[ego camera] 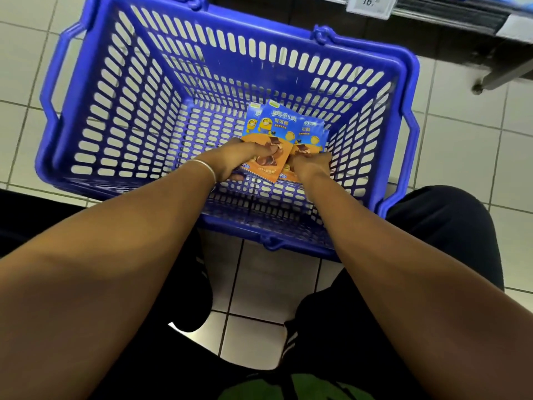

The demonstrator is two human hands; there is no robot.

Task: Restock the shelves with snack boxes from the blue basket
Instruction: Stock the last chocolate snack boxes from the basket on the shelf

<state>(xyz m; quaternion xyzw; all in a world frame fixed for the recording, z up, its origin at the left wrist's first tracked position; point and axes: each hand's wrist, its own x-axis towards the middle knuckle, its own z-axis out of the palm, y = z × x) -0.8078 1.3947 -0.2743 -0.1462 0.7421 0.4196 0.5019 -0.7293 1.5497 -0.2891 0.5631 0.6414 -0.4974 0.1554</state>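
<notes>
The blue basket [161,90] stands on the tiled floor in front of me, slotted walls all round. At its bottom right lie a few flat snack boxes [277,125], blue on top and orange below, overlapping one another. My left hand [236,160], a thin bangle at its wrist, grips the near edge of the front box, thumb under and fingers over. My right hand [313,166] holds the near edge of the right-hand box [310,131]. Both forearms reach down into the basket.
A dark shelf edge with a white price tag [370,2] runs along the top right, above a metal shelf foot [490,79]. My knees in dark trousers flank the basket's near side. White floor tiles surround it.
</notes>
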